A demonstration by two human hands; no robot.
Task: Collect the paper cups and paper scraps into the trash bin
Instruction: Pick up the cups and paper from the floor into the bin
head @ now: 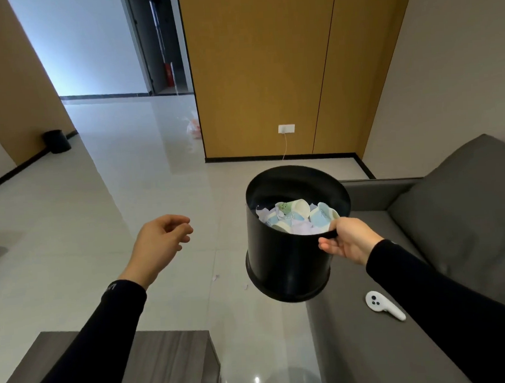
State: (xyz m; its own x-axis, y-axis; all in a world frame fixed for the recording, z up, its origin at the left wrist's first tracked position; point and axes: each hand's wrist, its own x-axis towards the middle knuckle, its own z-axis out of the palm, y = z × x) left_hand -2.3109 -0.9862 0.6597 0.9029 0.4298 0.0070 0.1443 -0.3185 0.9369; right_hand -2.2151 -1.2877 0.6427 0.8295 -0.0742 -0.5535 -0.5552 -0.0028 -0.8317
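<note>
My right hand [348, 240] grips the near rim of a black trash bin [286, 263] and holds it in the air above the floor, tilted toward me. Inside lie several blue-and-white paper cups [321, 216] and pale paper scraps [303, 228]. My left hand [159, 242] hovers to the left of the bin, fingers loosely curled and apart, with nothing in it. Two tiny paper scraps [215, 277] lie on the floor tiles below and left of the bin.
A grey sofa [456, 222] fills the right side, with a white controller [383, 304] on its seat. A dark wooden table [173, 364] is at the bottom left. A second black bin [56, 141] stands by the far left wall. A plastic bag [194, 129] lies near the wood panel.
</note>
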